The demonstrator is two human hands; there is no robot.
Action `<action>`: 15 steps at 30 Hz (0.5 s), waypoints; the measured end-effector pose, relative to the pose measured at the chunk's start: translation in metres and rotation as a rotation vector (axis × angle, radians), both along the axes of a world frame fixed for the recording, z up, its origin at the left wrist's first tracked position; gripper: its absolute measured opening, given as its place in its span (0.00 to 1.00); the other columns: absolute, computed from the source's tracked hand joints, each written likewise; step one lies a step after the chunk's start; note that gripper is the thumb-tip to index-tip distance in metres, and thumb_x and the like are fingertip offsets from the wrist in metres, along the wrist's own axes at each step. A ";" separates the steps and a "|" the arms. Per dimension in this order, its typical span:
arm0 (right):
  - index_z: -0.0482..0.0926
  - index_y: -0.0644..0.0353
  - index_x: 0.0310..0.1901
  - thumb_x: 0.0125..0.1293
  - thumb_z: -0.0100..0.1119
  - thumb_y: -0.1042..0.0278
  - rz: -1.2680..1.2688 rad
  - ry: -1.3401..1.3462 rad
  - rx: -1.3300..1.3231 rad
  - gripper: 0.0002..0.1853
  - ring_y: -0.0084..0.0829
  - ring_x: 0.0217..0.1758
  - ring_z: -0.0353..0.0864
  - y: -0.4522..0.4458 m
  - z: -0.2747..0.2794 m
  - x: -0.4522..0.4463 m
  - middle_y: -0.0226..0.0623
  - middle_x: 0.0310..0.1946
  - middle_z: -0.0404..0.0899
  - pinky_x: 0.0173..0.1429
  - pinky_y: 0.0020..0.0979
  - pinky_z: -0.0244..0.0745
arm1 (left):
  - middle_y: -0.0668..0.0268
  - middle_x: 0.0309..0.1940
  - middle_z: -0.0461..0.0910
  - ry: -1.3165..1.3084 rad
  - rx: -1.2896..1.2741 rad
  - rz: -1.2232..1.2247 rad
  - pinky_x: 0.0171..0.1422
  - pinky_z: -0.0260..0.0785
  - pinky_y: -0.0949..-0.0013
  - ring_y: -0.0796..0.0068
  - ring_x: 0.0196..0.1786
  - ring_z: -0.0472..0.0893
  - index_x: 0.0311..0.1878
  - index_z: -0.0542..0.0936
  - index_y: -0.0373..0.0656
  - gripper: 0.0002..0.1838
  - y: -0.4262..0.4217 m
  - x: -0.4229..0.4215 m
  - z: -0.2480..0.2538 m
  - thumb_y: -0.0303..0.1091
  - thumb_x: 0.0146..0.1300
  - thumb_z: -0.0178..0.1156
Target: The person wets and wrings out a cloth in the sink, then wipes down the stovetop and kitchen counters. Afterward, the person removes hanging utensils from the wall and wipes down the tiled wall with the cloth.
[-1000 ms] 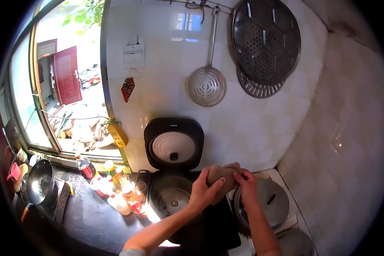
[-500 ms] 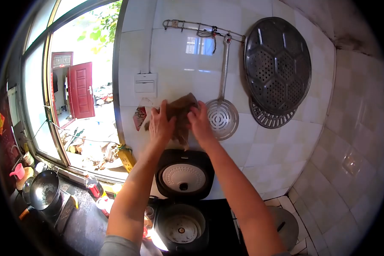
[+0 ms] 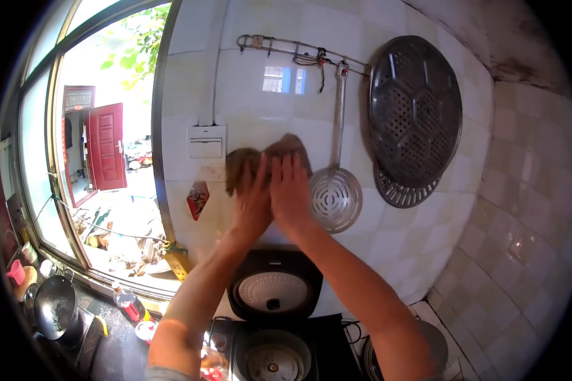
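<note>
A brown cloth (image 3: 290, 145) lies bunched against the tiled wall, between a light switch and a hanging skimmer. Both of my hands press it there, side by side and nearly touching. My left hand (image 3: 253, 200) holds the left part of the cloth under its fingers. On the right part, my right hand (image 3: 288, 193) keeps its fingers long and close together, pointing up. Below my wrists is a rice cooker with its lid (image 3: 275, 260) raised and its pot (image 3: 273, 355) uncovered.
The slotted skimmer (image 3: 335, 200) hangs from a wire rack (image 3: 299, 49), left of a dark perforated steamer plate (image 3: 415, 108). The white switch (image 3: 206, 145) is on the wall beside the open window. A wok (image 3: 55, 308) and bottles (image 3: 130, 303) stand at lower left.
My hands have come closer together and now lie flatter on the cloth. The cloth has spread wider across the wall. The view has shifted slightly, so the cooker appears lower.
</note>
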State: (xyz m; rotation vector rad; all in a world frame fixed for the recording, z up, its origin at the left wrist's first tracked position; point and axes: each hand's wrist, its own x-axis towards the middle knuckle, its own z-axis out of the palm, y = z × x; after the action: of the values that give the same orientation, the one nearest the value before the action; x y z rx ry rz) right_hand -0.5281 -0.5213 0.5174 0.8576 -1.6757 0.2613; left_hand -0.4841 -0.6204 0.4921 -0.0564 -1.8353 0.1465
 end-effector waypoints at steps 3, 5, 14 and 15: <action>0.64 0.63 0.66 0.64 0.49 0.70 0.094 0.029 -0.060 0.27 0.55 0.71 0.60 0.006 0.044 -0.017 0.55 0.65 0.63 0.70 0.47 0.59 | 0.52 0.75 0.49 0.100 -0.051 0.056 0.69 0.60 0.43 0.32 0.71 0.54 0.70 0.67 0.50 0.37 0.003 -0.019 0.046 0.35 0.53 0.63; 0.64 0.63 0.66 0.64 0.48 0.71 0.158 0.062 -0.084 0.27 0.55 0.71 0.60 0.012 0.079 -0.029 0.55 0.65 0.63 0.70 0.47 0.59 | 0.53 0.75 0.49 0.106 -0.065 0.031 0.67 0.61 0.41 0.32 0.71 0.53 0.69 0.68 0.52 0.38 0.003 -0.028 0.084 0.36 0.52 0.64; 0.61 0.67 0.66 0.62 0.52 0.70 0.189 -0.101 -0.115 0.29 0.55 0.71 0.59 0.010 0.083 -0.022 0.55 0.66 0.62 0.70 0.49 0.59 | 0.56 0.76 0.49 0.028 -0.080 0.087 0.72 0.52 0.41 0.38 0.74 0.50 0.69 0.68 0.51 0.36 0.007 -0.024 0.098 0.37 0.54 0.63; 0.61 0.68 0.66 0.62 0.52 0.70 0.137 -0.123 -0.111 0.29 0.54 0.71 0.60 0.008 0.063 -0.014 0.55 0.66 0.62 0.70 0.50 0.59 | 0.55 0.75 0.50 -0.037 -0.011 0.005 0.74 0.51 0.43 0.38 0.74 0.51 0.69 0.67 0.50 0.36 0.007 -0.019 0.079 0.37 0.54 0.63</action>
State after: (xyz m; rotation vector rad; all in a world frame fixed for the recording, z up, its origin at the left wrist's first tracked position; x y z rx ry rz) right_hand -0.5422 -0.5136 0.5805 0.8893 -1.7012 0.5056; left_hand -0.5031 -0.6134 0.5710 -0.0619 -1.8715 0.1598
